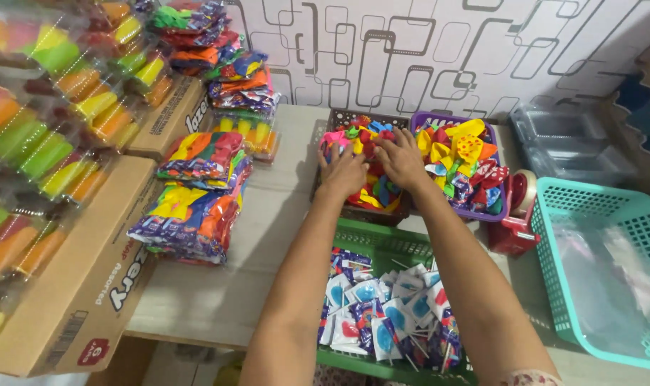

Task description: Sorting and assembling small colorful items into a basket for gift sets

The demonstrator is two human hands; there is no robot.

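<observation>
Both forearms are showing bare from wrist to elbow, with no watch, ring or bracelet visible on the left hand (343,171) or the right hand (402,161). The right arm is wearing a patterned sleeve (only its pale floral edge shows).

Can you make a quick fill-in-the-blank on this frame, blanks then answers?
1. Both hands, left hand and right hand, are in the ____ basket of balloons.
2. The purple basket sits to that basket's ____.
3. The wrapped lollipops lie in a ____ basket.
4. The red tape dispenser stands between the purple basket and the ____ basket.

Answers: brown; right; green; teal
</observation>
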